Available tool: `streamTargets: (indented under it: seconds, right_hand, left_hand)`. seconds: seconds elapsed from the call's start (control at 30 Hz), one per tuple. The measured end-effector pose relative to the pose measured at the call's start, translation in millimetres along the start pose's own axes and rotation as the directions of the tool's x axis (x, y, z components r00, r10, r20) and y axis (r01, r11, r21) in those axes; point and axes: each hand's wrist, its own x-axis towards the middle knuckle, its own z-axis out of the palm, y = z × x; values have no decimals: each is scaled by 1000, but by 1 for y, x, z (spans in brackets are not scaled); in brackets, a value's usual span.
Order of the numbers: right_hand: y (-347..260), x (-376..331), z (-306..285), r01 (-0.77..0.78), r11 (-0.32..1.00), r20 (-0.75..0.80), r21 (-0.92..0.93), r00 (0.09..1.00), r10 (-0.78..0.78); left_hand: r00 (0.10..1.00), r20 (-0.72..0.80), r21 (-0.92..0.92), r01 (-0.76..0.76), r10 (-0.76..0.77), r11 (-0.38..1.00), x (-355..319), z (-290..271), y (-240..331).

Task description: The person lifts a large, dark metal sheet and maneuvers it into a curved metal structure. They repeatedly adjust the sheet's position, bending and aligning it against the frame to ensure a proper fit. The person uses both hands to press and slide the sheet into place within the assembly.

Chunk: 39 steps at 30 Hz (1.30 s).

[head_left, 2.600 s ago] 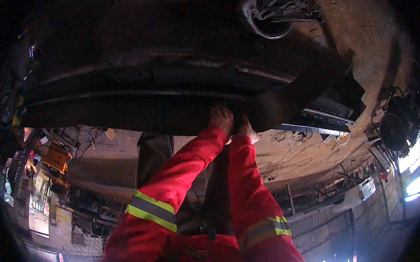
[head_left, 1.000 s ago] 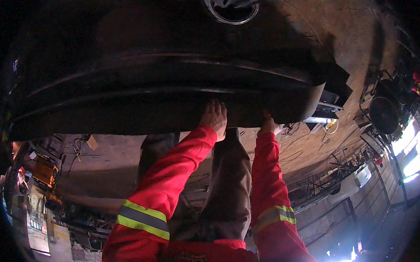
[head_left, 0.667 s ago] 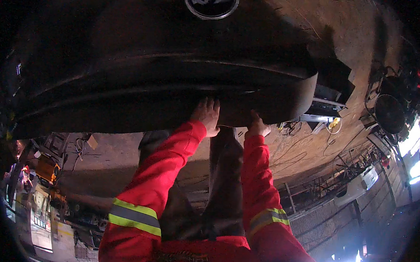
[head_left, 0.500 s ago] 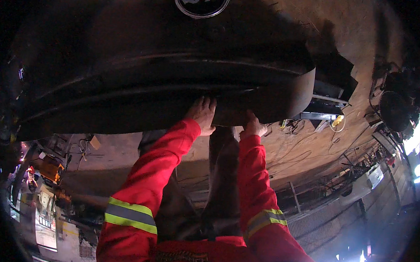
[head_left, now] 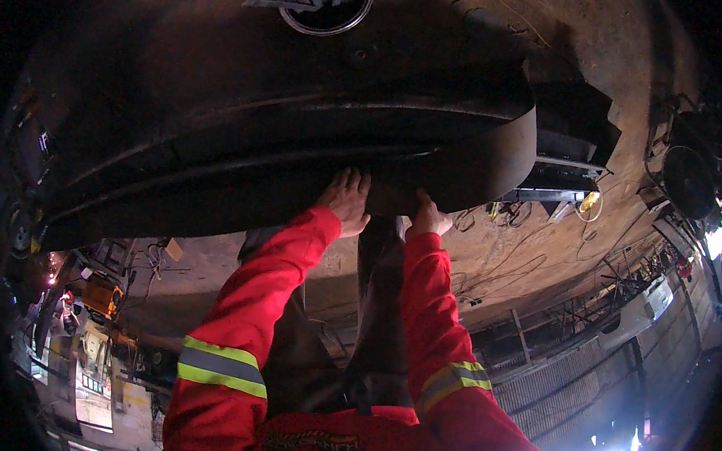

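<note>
A long, dark, curved metal sheet (head_left: 468,170) stretches across in front of me, its right end curling upward. My left hand (head_left: 347,201) lies on the sheet close to its near edge, with fingers stretched out flat and the thumb apart. To the right of it, my right hand (head_left: 431,216) holds the same edge. Its thumb rests on top, while the other fingers are mostly hidden beneath. Behind the near face run raised, long dark edges of metal.
A round bucket (head_left: 325,30) holding metal strips stands beyond the sheet. Dark metal pieces (head_left: 569,166) and a yellow object (head_left: 589,201) lie off to the right. Cables (head_left: 504,268) trail over the floor. At lower left is an orange machine (head_left: 102,296); sparks glow near it.
The view has shifted slightly, so the bucket sits further left and lower. Both hands keep their places on the sheet, which shows little movement.
</note>
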Motion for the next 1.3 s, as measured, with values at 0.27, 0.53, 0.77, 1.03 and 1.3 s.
streamTargets:
  seconds: [0.27,0.53,0.77,1.03,1.3]
  right_hand:
    - [-6,-4,2,-211,966,6,149,977,213]
    - [6,20,-11,-14,969,137,-245,989,49]
    - [-117,91,-42,67,963,396,261,902,-170]
    - [-192,196,-87,860,42,650,-508,415,-637]
    - [-208,239,-109,276,959,469,-62,856,-216]
  left_hand:
    - [999,-16,23,-28,29,999,4,5,0]
    - [998,-12,-110,-67,66,992,28,-10,30]
    - [999,-45,-76,-26,22,997,50,3,55]
    - [988,-150,-39,33,-39,999,57,7,68]
    - [998,-4,-8,68,-68,998,65,1,77]
